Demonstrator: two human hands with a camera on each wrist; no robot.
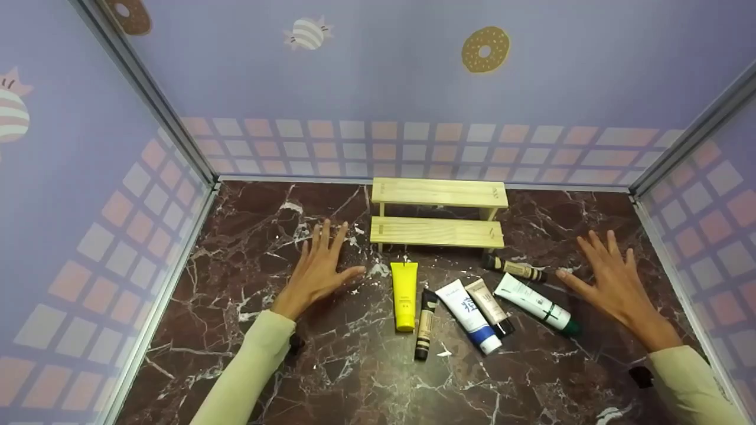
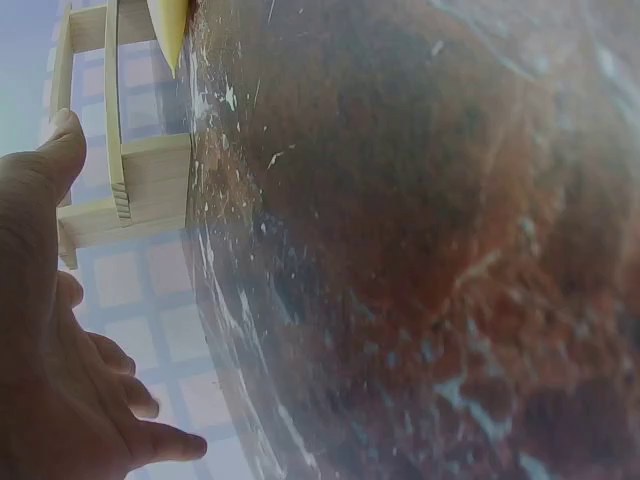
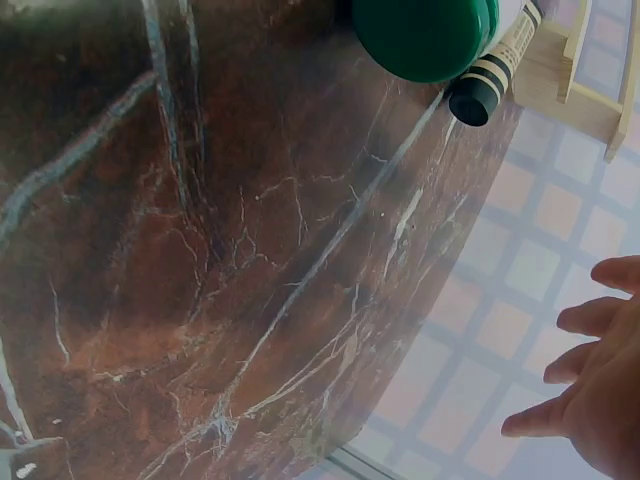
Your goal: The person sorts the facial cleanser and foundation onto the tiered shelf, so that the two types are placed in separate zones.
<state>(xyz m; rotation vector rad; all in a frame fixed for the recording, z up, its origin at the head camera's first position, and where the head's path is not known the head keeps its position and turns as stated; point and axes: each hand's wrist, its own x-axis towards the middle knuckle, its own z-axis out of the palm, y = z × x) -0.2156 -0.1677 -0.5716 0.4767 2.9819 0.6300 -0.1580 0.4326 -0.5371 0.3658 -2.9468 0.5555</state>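
My left hand [image 1: 319, 268] is spread with straight fingers at the left, holding nothing; the yellow tube [image 1: 404, 295] lies to its right. On the other side my right hand [image 1: 617, 286] is spread too, with nothing in it. Its thumb is nearest to a black-and-beige tube [image 1: 517, 270] and a white tube with a green cap [image 1: 537, 304]. Between the hands lie a second black-and-beige tube [image 1: 425, 324], a white tube with a blue band [image 1: 469, 316] and a small beige tube with a black cap [image 1: 490, 307]. The right wrist view shows the green cap [image 3: 425, 35] close up.
A two-step wooden rack [image 1: 437, 232] stands near the back wall, behind the tubes. Patterned panels [image 1: 390, 77] enclose the dark marbled tabletop [image 1: 354, 372] at the back and both sides.
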